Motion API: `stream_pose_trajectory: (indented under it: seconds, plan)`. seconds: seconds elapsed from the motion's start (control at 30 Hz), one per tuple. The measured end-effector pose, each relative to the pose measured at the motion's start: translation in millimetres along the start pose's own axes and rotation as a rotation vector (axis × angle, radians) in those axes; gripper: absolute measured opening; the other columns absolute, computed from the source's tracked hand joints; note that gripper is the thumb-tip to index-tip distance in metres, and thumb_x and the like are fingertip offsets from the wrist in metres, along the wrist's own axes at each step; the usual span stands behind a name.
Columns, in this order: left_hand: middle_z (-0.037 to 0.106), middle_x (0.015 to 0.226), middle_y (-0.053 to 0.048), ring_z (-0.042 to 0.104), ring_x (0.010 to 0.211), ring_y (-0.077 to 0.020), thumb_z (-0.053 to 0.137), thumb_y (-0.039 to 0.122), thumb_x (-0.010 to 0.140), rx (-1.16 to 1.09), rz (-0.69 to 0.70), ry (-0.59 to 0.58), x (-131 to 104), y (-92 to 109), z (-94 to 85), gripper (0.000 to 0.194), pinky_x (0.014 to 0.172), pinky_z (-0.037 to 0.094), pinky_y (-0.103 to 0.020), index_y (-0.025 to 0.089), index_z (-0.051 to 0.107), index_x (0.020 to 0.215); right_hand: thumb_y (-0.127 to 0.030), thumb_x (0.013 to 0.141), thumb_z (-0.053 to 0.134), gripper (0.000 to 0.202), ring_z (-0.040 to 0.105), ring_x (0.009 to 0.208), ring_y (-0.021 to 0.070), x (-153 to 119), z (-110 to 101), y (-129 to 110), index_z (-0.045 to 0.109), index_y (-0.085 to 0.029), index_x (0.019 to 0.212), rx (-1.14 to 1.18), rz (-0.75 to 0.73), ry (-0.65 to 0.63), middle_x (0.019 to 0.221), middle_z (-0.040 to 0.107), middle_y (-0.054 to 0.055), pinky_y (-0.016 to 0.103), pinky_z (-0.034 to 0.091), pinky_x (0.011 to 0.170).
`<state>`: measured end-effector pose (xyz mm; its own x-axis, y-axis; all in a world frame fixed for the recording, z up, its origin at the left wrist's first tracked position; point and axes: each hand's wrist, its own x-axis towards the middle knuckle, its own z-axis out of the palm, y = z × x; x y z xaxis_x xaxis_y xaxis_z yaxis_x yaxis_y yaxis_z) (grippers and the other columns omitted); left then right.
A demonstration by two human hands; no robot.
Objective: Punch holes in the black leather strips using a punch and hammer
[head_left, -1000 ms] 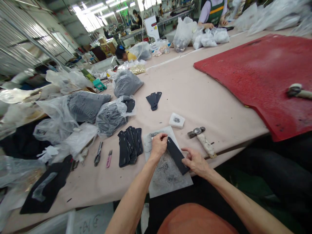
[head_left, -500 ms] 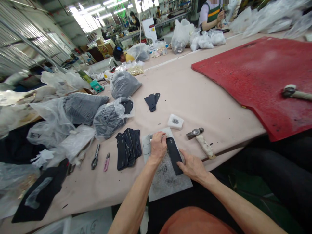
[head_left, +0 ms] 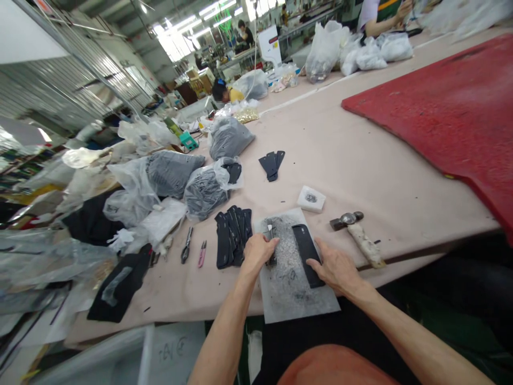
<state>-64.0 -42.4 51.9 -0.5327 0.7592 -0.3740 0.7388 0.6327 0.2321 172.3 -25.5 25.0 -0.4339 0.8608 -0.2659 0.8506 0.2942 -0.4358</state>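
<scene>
On the grey, scuffed board a flat black piece with rounded corners and a small slot near its top lies lengthwise. My right hand rests at its right edge, thumb on the surface and fingers stretched out. Left of the piece, my left hand is closed around a small metal punch, whose lower part is mostly hidden by the fingers. A pile of similar black pieces lies just left of this hand. Right of the board is a hammer with a wrapped handle.
A white block with dark marks sits beyond the board. Several black pieces lie fanned farther back. Pink snips, a dark hand tool and filled plastic bags are at left. A red sheet covers the right side; co-workers are behind.
My left hand has moved left with the punch, away from the top of the black piece to the board's left edge. My right hand stays by the piece. The camera view has shifted.
</scene>
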Motion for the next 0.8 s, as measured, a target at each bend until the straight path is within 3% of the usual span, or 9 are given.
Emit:
stream_pose_trajectory:
  seconds: [0.13,0.4,0.53,0.63,0.7,0.8]
  plan:
    - [0.071,0.076,-0.008,0.066,0.076,-0.0223,0.066,0.05,0.076,-0.046,0.0,-0.017,2,-1,2.6,0.031,0.064,0.041,-0.027,0.019,0.067,0.071,-0.046,0.091,0.054,0.054,0.067,0.097,0.0305,2,4,1,0.047,-0.017,0.137,0.004,0.027,-0.043,0.101,0.071,0.015,0.036,0.043,0.079]
    - [0.068,0.069,-0.006,0.064,0.071,-0.0203,0.065,0.039,0.076,-0.077,0.043,0.057,1,-21,-5.2,0.023,0.063,0.04,-0.027,0.019,0.062,0.066,-0.046,0.092,0.052,0.04,0.067,0.095,0.0297,1,3,-1,0.056,-0.018,0.121,0.031,0.038,-0.081,0.098,0.071,0.014,0.035,0.04,0.077]
    - [0.068,0.069,-0.007,0.066,0.072,-0.0237,0.067,0.042,0.072,-0.065,0.049,0.043,-2,-17,-4.3,0.024,0.062,0.041,-0.029,0.02,0.061,0.065,-0.047,0.092,0.053,0.039,0.067,0.094,0.0297,3,5,0,0.057,-0.017,0.118,0.015,0.046,-0.088,0.097,0.071,0.014,0.035,0.04,0.076]
    - [0.067,0.067,-0.007,0.066,0.074,-0.0253,0.07,0.036,0.067,-0.066,0.005,0.051,-1,-11,-3.4,0.021,0.061,0.042,-0.029,0.02,0.059,0.061,-0.047,0.092,0.053,0.039,0.067,0.094,0.0292,4,5,0,0.057,-0.017,0.117,0.01,0.041,-0.088,0.096,0.071,0.014,0.035,0.04,0.077]
    - [0.061,0.057,-0.004,0.065,0.069,-0.0228,0.072,0.023,0.062,-0.235,-0.065,0.018,3,-11,-3.1,0.02,0.058,0.04,-0.027,0.02,0.054,0.053,-0.047,0.092,0.053,0.038,0.067,0.095,0.0294,5,4,0,0.058,-0.018,0.116,0.014,0.044,-0.093,0.096,0.071,0.014,0.035,0.04,0.076]
    - [0.045,0.041,0.003,0.056,0.051,-0.0151,0.071,0.008,0.055,-0.817,-0.207,-0.173,7,-15,-3.5,0.025,0.049,0.035,-0.022,0.018,0.05,0.046,-0.047,0.091,0.054,0.037,0.067,0.095,0.029,5,3,0,0.058,-0.018,0.114,0.023,0.062,-0.105,0.098,0.071,0.014,0.034,0.04,0.075]
